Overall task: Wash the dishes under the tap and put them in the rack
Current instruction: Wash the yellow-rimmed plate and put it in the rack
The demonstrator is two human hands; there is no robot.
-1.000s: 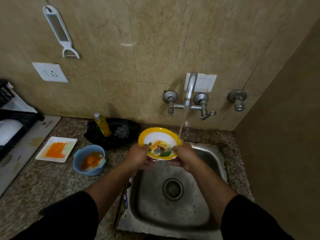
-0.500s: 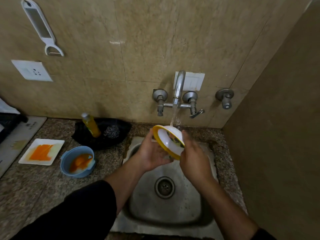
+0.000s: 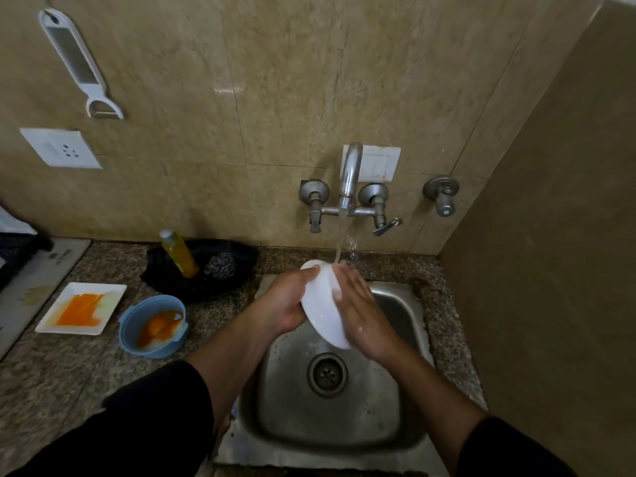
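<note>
A small bowl (image 3: pixel 323 304) stands on edge over the steel sink (image 3: pixel 406 304), its white underside turned towards me. My left hand (image 3: pixel 287 304) grips its left rim. My right hand (image 3: pixel 361 311) lies flat against the white underside, fingers spread, wet and soapy. Water runs from the tap (image 3: pixel 349 177) onto the bowl's top edge and my right fingertips. On the counter to the left wait a blue bowl (image 3: pixel 153 327) with orange residue and a white square plate (image 3: pixel 82 308) smeared orange. A dark rack edge (image 3: pixel 15 249) shows at the far left.
A yellow soap bottle (image 3: pixel 179 253) and a steel scrubber (image 3: pixel 220 265) sit in a black dish behind the blue bowl. A white peeler (image 3: pixel 79 63) hangs on the tiled wall above a socket (image 3: pixel 60 148). A brown wall closes in the right side.
The bowl has turned from face-up with its yellow rim and pattern showing to white underside towards me. My right hand moved from its rim onto the underside.
</note>
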